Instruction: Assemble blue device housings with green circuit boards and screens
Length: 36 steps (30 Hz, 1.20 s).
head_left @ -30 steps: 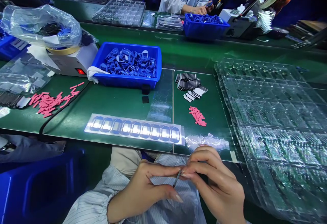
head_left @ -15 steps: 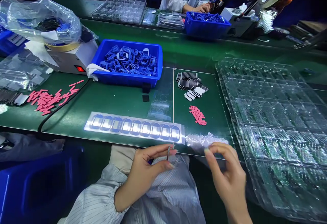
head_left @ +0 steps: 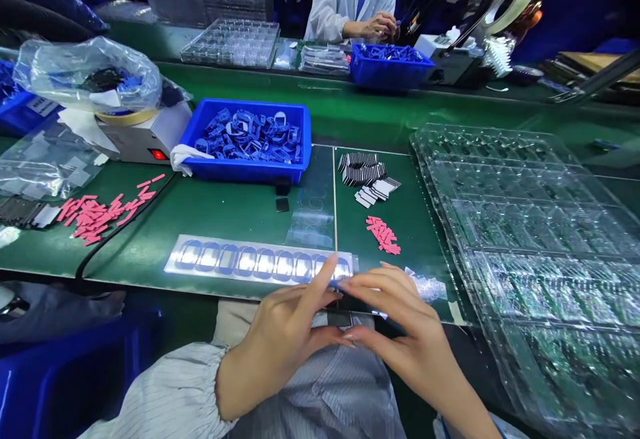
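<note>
- The left hand (head_left: 280, 342) and right hand (head_left: 405, 332) are coming together at lower centre of the frame, with fingers stretched out and thumb tips touching.
- Both index fingertips are resting on the right end of the strip of blue oval frames (head_left: 250, 260); I cannot tell whether either hand is clamping it.
- The strip is lying flat at the near edge of the bench (head_left: 225, 209). Its long axis is running left to right across the frame, with the right end sitting a little lower.
- A crumpled clear film (head_left: 430, 287) is lying just right of the fingertips.
- Pink pieces (head_left: 383, 235) and black-and-white pieces (head_left: 367, 172) are sitting above the strip's right end.
- A blue bin (head_left: 245, 171) is standing above the strip, and clear trays (head_left: 525, 239) are filling the right side.
</note>
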Each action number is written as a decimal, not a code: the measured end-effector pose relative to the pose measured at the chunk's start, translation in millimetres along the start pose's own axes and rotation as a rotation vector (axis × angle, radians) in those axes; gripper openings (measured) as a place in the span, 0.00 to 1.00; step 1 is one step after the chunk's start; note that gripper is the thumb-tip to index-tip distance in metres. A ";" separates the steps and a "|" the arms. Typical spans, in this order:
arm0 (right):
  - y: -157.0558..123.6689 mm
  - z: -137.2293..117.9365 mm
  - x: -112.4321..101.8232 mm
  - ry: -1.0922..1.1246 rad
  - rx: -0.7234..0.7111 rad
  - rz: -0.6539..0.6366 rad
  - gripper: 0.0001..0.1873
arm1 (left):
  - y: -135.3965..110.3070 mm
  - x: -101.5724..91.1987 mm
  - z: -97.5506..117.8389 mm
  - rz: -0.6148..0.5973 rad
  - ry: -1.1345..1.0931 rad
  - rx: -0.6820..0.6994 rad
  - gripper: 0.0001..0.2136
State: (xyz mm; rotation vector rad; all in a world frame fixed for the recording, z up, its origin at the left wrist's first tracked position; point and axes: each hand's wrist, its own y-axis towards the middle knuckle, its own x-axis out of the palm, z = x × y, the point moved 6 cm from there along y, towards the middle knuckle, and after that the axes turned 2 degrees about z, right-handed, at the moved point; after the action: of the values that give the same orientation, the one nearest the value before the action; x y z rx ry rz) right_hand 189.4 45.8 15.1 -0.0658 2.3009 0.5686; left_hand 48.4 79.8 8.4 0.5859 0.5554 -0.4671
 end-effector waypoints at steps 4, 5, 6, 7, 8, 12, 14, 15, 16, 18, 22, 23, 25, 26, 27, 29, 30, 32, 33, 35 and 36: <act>13.3 4.4 8.1 -0.004 -0.080 -0.043 0.13 | 2.9 1.4 -3.0 -0.095 0.112 0.077 0.38; 14.0 8.8 9.4 0.007 -0.076 -0.035 0.12 | 4.1 1.0 -8.1 -0.117 0.124 0.078 0.39; 13.4 15.1 10.1 0.024 -0.059 -0.011 0.11 | 6.4 -1.5 -14.5 -0.125 0.137 0.078 0.39; 11.5 23.0 9.9 0.041 -0.031 0.031 0.10 | 10.5 -6.4 -22.1 -0.119 0.157 0.079 0.37; 8.2 32.3 9.1 0.053 0.005 0.089 0.09 | 16.9 -14.0 -30.5 -0.097 0.188 0.078 0.34; -12.1 66.6 5.8 0.012 0.134 0.346 0.08 | 65.9 -62.5 -72.5 0.057 0.363 -0.070 0.17; -18.9 73.7 5.7 -0.010 0.145 0.423 0.08 | 99.9 -81.4 -96.6 0.059 0.426 -0.191 0.15; -20.2 74.9 5.8 -0.015 0.144 0.443 0.08 | 117.8 -87.7 -107.0 0.065 0.438 -0.215 0.15; -20.3 75.2 5.9 -0.015 0.142 0.452 0.08 | 135.4 -91.7 -117.7 0.073 0.447 -0.243 0.16; -18.4 75.1 5.7 -0.008 0.147 0.448 0.07 | 166.9 -91.4 -139.6 0.072 0.447 -0.302 0.17; -16.4 77.5 2.0 0.021 0.175 0.466 0.07 | 206.3 -71.0 -172.3 0.010 0.392 -0.406 0.15; -16.7 78.2 1.1 0.031 0.181 0.473 0.07 | 211.1 -66.8 -176.3 0.005 0.378 -0.424 0.14; -17.2 78.7 0.0 0.044 0.188 0.479 0.07 | 216.0 -62.8 -180.3 0.009 0.343 -0.451 0.12; -17.4 78.4 -0.5 0.046 0.189 0.482 0.07 | 216.5 -63.0 -180.8 0.012 0.320 -0.461 0.11; -17.5 77.8 -1.0 0.047 0.190 0.485 0.07 | 215.9 -64.7 -180.6 0.013 0.291 -0.469 0.11; -17.6 76.8 -1.9 0.057 0.190 0.492 0.07 | 211.6 -71.5 -177.3 0.014 0.222 -0.475 0.10; -17.7 76.6 -2.2 0.063 0.190 0.495 0.07 | 207.8 -76.0 -173.7 0.014 0.182 -0.473 0.10; -17.9 77.6 -1.5 0.079 0.199 0.491 0.07 | 196.5 -84.7 -160.8 0.012 0.096 -0.459 0.14; -18.4 78.6 -1.2 0.094 0.207 0.497 0.07 | 188.7 -87.8 -150.8 0.005 0.052 -0.445 0.16; -20.8 80.8 -2.1 0.152 0.241 0.551 0.08 | 168.7 -89.3 -123.0 -0.030 -0.030 -0.398 0.18; -22.6 81.4 -3.4 0.201 0.269 0.602 0.08 | 156.6 -87.5 -106.0 -0.055 -0.063 -0.367 0.18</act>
State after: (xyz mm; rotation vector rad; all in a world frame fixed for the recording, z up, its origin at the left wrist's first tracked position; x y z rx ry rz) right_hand 250.7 59.2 -41.5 0.7497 2.5685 0.5557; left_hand 31.8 283.7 47.6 0.2051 0.5812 -0.4211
